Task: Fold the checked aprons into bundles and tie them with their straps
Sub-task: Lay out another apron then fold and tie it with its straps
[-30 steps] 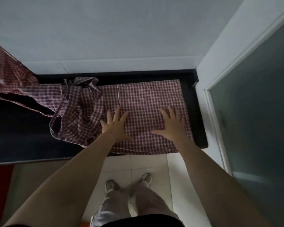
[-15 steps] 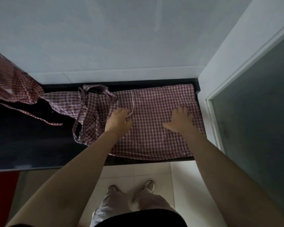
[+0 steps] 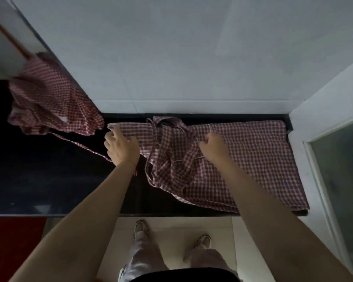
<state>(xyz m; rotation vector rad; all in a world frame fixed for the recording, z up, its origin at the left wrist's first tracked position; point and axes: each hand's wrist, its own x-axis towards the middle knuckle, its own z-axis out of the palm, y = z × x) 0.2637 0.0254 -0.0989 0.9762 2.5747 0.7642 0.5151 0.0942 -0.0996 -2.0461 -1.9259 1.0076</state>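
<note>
A second red-and-white checked apron (image 3: 53, 100) lies crumpled well to the left of the left hand (image 3: 121, 147), its strap (image 3: 84, 147) trailing across the glossy black bench (image 3: 49, 180) to that wrist. A white tiled wall (image 3: 171, 58) rises beyond the fingers; a frosted glass door (image 3: 342, 169) stands to the right. The red-and-white checked apron (image 3: 252, 159) being folded lies flat on the bench, bunched straps (image 3: 169, 155) between the hands. Half a second ago both hands pressed flat; now the left fingers (image 3: 115, 132) pinch the cloth's left edge, and the right hand (image 3: 212, 146) has curled onto the bunched cloth (whether it grips, I cannot tell). The far apron is blurred.
</note>
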